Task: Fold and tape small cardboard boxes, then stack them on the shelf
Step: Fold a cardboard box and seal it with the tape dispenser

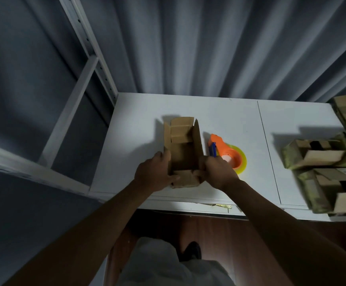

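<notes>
Open cardboard box [183, 150] on white table [240, 118], flaps up, left hand [154, 175] and right hand [219, 172] gripping its near corners — fingertips hidden behind flaps, orange tape dispenser [227, 153] just beside, partly covered by the right hand, folded boxes [324, 159] cut off at right — blurred, shelf frame [81, 58] left.

Bare forearms without sleeves, a pale garment [168, 265] below, one dark shoe [190, 251].
</notes>
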